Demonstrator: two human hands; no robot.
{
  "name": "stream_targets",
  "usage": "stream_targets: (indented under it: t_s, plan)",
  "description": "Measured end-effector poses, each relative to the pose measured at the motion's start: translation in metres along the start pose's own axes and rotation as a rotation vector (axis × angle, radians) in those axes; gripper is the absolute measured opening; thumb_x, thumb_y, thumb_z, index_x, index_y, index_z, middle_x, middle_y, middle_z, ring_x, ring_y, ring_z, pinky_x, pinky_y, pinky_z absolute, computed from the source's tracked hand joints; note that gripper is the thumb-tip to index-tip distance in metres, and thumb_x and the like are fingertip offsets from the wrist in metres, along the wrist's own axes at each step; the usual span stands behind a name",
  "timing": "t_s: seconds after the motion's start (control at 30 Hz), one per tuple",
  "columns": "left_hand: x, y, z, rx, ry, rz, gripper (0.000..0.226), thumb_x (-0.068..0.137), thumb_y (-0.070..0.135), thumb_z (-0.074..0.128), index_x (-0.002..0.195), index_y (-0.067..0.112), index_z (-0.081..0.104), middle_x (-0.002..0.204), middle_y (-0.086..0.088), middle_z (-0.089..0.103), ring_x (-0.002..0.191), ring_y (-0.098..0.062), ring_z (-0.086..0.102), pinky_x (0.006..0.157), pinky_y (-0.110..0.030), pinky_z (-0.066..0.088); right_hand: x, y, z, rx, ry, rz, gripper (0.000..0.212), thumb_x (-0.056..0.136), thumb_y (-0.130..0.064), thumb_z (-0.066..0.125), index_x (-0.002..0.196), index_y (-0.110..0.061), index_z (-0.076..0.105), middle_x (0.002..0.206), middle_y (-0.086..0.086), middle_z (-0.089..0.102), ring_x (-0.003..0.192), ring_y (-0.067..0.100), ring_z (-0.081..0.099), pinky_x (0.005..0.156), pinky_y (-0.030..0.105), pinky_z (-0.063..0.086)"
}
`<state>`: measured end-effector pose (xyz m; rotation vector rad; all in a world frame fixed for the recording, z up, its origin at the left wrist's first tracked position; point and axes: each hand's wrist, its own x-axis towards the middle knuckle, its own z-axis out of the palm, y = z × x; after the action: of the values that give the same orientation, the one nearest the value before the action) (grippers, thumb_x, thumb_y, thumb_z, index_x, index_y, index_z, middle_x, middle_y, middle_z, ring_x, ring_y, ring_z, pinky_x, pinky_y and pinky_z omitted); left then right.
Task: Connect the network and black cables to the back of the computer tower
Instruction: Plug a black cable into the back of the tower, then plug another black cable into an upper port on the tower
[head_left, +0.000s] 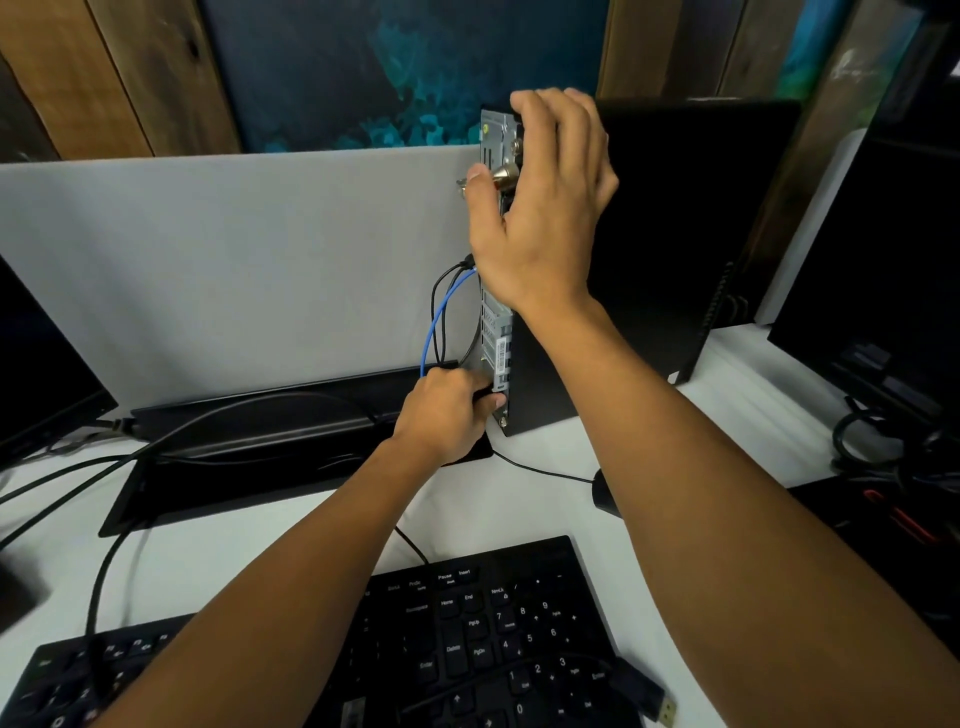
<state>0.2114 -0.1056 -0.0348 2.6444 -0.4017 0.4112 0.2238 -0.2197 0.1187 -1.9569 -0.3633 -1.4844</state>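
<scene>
Where it stands: the black computer tower (675, 249) is upright on the white bench (737, 395), its grey metal back panel (496, 332) turned toward the grey divider (234, 270).
Right hand: the right hand (545, 208) is laid over the top rear edge of the tower — fingers spread and fairly straight, thumb down beside a round metal knob (503, 176) on the panel.
Left hand: the left hand (449, 410) is low at the foot of the back panel, fingers curled round a black plug (485, 397) that touches the panel; whether it is seated cannot be told.
Network cable: the blue network cable (434, 322) loops from mid-height on the panel down toward the left hand; its plug end is hidden behind the right wrist.
Black cables: thin black cables (439, 312) run beside the blue one, to the same part of the panel.
Foreground: a black keyboard (467, 634) lies near the bench edge, with a loose black connector (641, 691) resting on its right end — gold tip outward.
Mouse: a black mouse (605, 493) lies partly hidden behind the right forearm.
</scene>
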Motion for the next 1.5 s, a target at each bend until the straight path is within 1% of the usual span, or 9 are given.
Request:
stream_targets:
  t_s: [0.23, 0.37, 0.53, 0.7, 0.83, 0.97, 1.13, 1.33, 1.5]
  plan:
    - [-0.024, 0.029, -0.009, 0.232, -0.024, 0.001, 0.031, 0.101, 0.039, 0.053, 0.117, 0.014, 0.061, 0.106, -0.009, 0.066, 0.090, -0.033, 0.066, 0.077, -0.044, 0.057, -0.008, 0.005, -0.018, 0.002, -0.164, 0.010, 0.059, 0.099, -0.037, 0.052, 0.151, -0.009, 0.047, 0.161, 0.011, 0.040, 0.154, 0.031, 0.026, 0.121, 0.051, 0.028]
    - [-0.067, 0.005, -0.027, 0.098, 0.116, 0.049, 0.028, 0.091, 0.029, 0.047, 0.104, 0.022, 0.071, 0.096, 0.000, 0.071, 0.083, -0.027, 0.068, 0.070, -0.040, 0.058, -0.055, 0.007, -0.040, 0.146, -0.242, 0.050, 0.050, 0.098, -0.028, 0.058, 0.144, -0.010, 0.054, 0.148, 0.011, 0.047, 0.139, 0.026, 0.046, 0.112, 0.043, 0.042]
    - [-0.106, -0.075, -0.061, 0.129, 0.110, -0.235, 0.028, 0.082, 0.029, 0.046, 0.095, 0.022, 0.069, 0.090, -0.004, 0.070, 0.085, -0.033, 0.066, 0.074, -0.038, 0.054, -0.135, 0.023, -0.060, 0.111, -0.842, 0.075, 0.020, 0.096, -0.027, 0.066, 0.113, -0.017, 0.070, 0.104, -0.002, 0.057, 0.098, 0.018, 0.057, 0.086, 0.045, 0.054]
    - [-0.129, -0.122, -0.081, 0.291, 0.080, -0.390, 0.044, 0.088, 0.020, 0.049, 0.130, 0.017, 0.064, 0.135, -0.006, 0.058, 0.121, -0.041, 0.051, 0.092, -0.052, 0.049, -0.170, 0.008, -0.058, -0.014, -1.218, -0.044, 0.038, 0.100, -0.035, 0.059, 0.135, -0.019, 0.063, 0.130, -0.001, 0.055, 0.124, 0.021, 0.050, 0.106, 0.044, 0.045]
    - [-0.126, -0.133, -0.093, 0.452, 0.100, -0.438, 0.060, 0.094, 0.019, 0.054, 0.151, 0.025, 0.039, 0.154, -0.009, 0.034, 0.135, -0.040, 0.029, 0.104, -0.060, 0.035, -0.171, -0.020, -0.037, -0.051, -1.244, -0.160, 0.048, 0.104, -0.030, 0.051, 0.151, -0.019, 0.049, 0.161, 0.003, 0.033, 0.143, 0.025, 0.035, 0.113, 0.047, 0.040]
    - [-0.116, -0.135, -0.092, 0.410, 0.053, -0.412, 0.056, 0.099, 0.019, 0.047, 0.154, 0.026, 0.036, 0.153, -0.009, 0.035, 0.132, -0.041, 0.035, 0.100, -0.062, 0.041, -0.164, -0.036, -0.002, -0.202, -1.338, -0.170, 0.057, 0.105, -0.021, 0.047, 0.159, -0.017, 0.030, 0.171, 0.008, 0.009, 0.147, 0.036, 0.030, 0.108, 0.051, 0.044]
    - [-0.116, -0.139, -0.077, 0.418, 0.050, -0.486, 0.049, 0.100, 0.020, 0.049, 0.149, 0.024, 0.042, 0.136, -0.013, 0.042, 0.119, -0.040, 0.038, 0.101, -0.058, 0.039, -0.172, -0.032, 0.015, -0.391, -1.386, -0.210, 0.047, 0.098, -0.012, 0.047, 0.145, -0.006, 0.047, 0.152, 0.009, 0.040, 0.128, 0.035, 0.046, 0.096, 0.045, 0.047]
    - [-0.134, -0.162, -0.101, 0.403, 0.041, -0.628, 0.028, 0.105, 0.040, 0.040, 0.120, 0.022, 0.055, 0.115, -0.012, 0.056, 0.109, -0.041, 0.054, 0.092, -0.053, 0.041, -0.177, -0.024, 0.014, -0.320, -1.358, -0.161, 0.052, 0.103, -0.022, 0.048, 0.153, -0.013, 0.040, 0.163, 0.003, 0.031, 0.138, 0.034, 0.039, 0.106, 0.048, 0.044]
    - [-0.142, -0.141, -0.120, 0.198, 0.168, -0.308, 0.019, 0.104, 0.025, 0.049, 0.107, 0.017, 0.066, 0.085, -0.006, 0.055, 0.081, -0.038, 0.060, 0.071, -0.043, 0.051, -0.172, -0.046, 0.004, 0.032, -1.225, -0.050, 0.061, 0.105, -0.032, 0.053, 0.160, -0.020, 0.030, 0.167, 0.000, 0.025, 0.149, 0.030, 0.032, 0.118, 0.047, 0.036]
